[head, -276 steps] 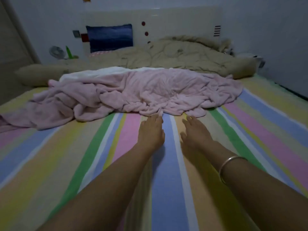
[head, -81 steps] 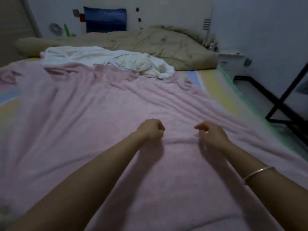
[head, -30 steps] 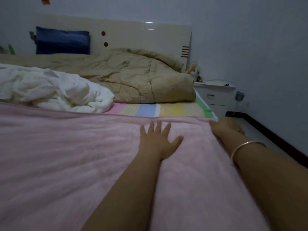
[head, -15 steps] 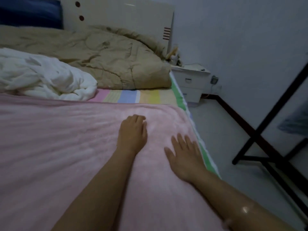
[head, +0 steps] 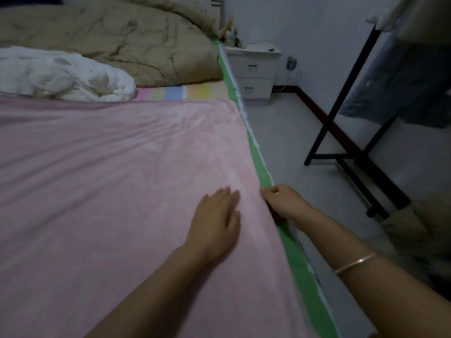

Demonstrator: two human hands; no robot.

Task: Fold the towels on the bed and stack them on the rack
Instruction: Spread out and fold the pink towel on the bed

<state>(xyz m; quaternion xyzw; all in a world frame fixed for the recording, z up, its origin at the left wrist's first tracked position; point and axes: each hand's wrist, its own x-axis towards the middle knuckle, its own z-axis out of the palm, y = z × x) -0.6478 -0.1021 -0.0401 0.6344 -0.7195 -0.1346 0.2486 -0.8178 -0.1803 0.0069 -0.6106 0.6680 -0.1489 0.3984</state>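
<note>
A large pink towel (head: pixel 109 179) lies spread flat over the striped bed (head: pixel 264 172), its right edge along the bed's green border. My left hand (head: pixel 216 223) rests flat on the towel near that edge, fingers straight. My right hand (head: pixel 284 202) pinches the towel's right edge at the side of the bed, fingers curled. A crumpled white towel (head: pixel 63 74) lies beyond the pink one at the far left. The black rack (head: pixel 341 98) stands on the floor to the right, with grey cloth hanging from it.
A tan quilt (head: pixel 127 37) is bunched at the head of the bed. A white nightstand (head: pixel 253 69) sits beside the bed at the back wall. Grey floor runs between the bed and the rack. Something tan and blurred lies on the floor at the right.
The view has swung right along the bed's edge. Both hands slid toward me along the pink towel. My right hand went from lying flat on it to pinching its edge.
</note>
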